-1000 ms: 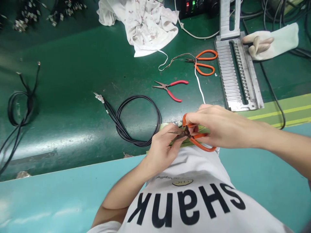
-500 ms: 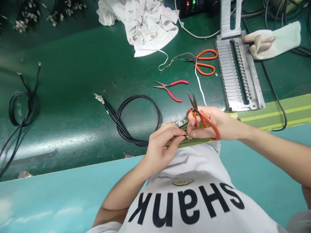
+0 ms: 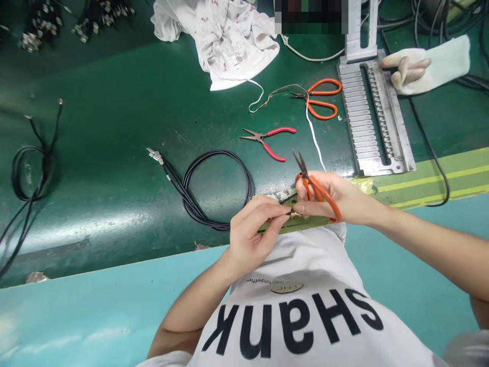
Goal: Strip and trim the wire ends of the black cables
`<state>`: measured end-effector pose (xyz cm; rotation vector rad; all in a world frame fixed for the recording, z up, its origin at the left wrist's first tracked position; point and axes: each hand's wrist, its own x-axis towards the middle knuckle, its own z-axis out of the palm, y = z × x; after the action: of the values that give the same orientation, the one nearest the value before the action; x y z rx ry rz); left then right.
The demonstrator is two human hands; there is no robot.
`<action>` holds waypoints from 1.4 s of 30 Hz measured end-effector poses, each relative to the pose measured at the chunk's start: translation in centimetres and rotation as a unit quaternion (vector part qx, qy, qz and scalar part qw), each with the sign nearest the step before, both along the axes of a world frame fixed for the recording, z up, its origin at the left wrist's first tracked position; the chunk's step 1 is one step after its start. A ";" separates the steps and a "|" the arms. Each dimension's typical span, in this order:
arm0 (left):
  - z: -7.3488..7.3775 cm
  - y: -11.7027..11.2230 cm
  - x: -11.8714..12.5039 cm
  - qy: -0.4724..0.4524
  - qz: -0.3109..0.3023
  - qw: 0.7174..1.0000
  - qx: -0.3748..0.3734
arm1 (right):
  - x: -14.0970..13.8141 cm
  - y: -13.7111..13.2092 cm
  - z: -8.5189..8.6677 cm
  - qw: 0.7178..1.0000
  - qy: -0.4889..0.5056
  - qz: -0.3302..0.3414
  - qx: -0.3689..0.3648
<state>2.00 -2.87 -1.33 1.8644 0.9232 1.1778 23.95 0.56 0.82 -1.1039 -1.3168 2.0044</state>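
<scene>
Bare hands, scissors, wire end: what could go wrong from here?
The scissors in the right hand are close to the left hand, so a slip could cut bare skin. The white glove lies unworn on the bench. The coppery wire end pinched in the left hand looks thin, so a careless snip might nick or sever it.

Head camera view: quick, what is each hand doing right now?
Left hand: closed, pinching a thin black wire.
Right hand: closed, holding orange-handled steel scissors.
</scene>
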 end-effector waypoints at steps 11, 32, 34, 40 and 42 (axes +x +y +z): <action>0.4 0.2 0.1 0.027 -0.017 0.999 -0.018 | 0.8 0.2 2.4 0.969 -0.135 0.028 0.207; 0.1 -0.2 0.3 0.065 -0.007 0.998 0.012 | -0.1 0.0 2.6 0.981 -0.132 0.035 0.136; -0.2 -0.4 0.3 0.046 -0.003 0.999 0.022 | -0.1 -0.1 1.9 0.998 -0.055 0.021 0.023; -0.8 -0.6 0.5 0.008 0.023 0.998 0.054 | -0.4 -0.5 0.3 0.986 0.072 -0.013 -0.149; -0.8 -0.7 0.6 0.003 0.040 0.998 0.054 | -0.5 -0.5 0.0 0.979 0.093 -0.028 -0.178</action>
<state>2.60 -3.62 -2.08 1.9314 0.9632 1.2941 23.41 0.06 0.81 -1.0583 -0.8439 2.2950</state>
